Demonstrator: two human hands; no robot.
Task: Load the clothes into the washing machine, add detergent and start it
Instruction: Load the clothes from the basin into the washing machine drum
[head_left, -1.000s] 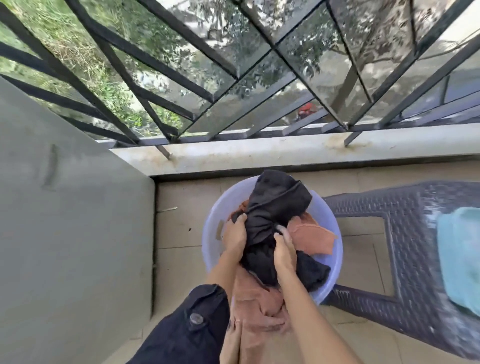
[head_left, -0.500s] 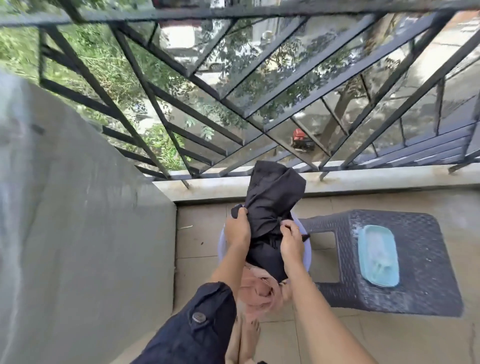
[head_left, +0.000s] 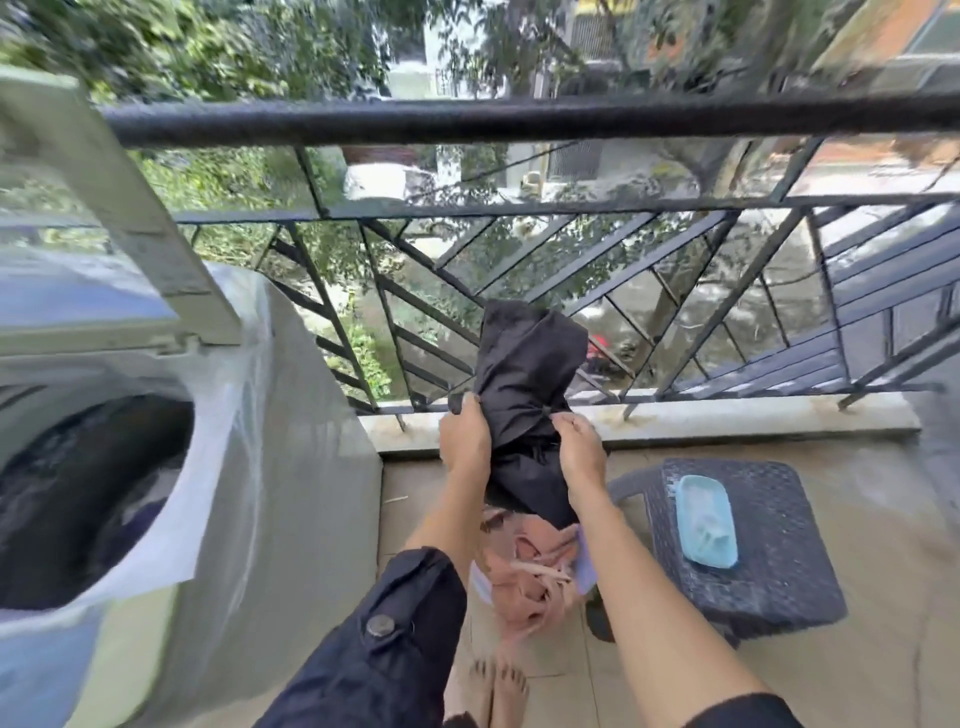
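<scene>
A bunched black garment (head_left: 524, 379) hangs in the air at railing height, gripped by both hands. My left hand (head_left: 464, 436) clutches its left side and my right hand (head_left: 581, 447) pinches its right side. Below them, a pink garment (head_left: 530, 571) lies in a lilac basin (head_left: 583, 569) on the floor, mostly hidden by my arms. At the left stands the top-loading washing machine (head_left: 270, 467), wrapped in clear plastic, its lid (head_left: 104, 171) raised. Dark clothes (head_left: 88, 483) show inside the open drum.
A dark woven plastic stool (head_left: 779, 566) stands at the right with a light blue tray (head_left: 705, 519) on top. A black metal railing (head_left: 519, 119) on a concrete kerb closes the balcony ahead. My bare feet (head_left: 493, 686) are on the tiled floor.
I have stood up, lifting the black garment out of the basin to railing height. The view has risen and swung left, bringing the open washing machine into sight.
</scene>
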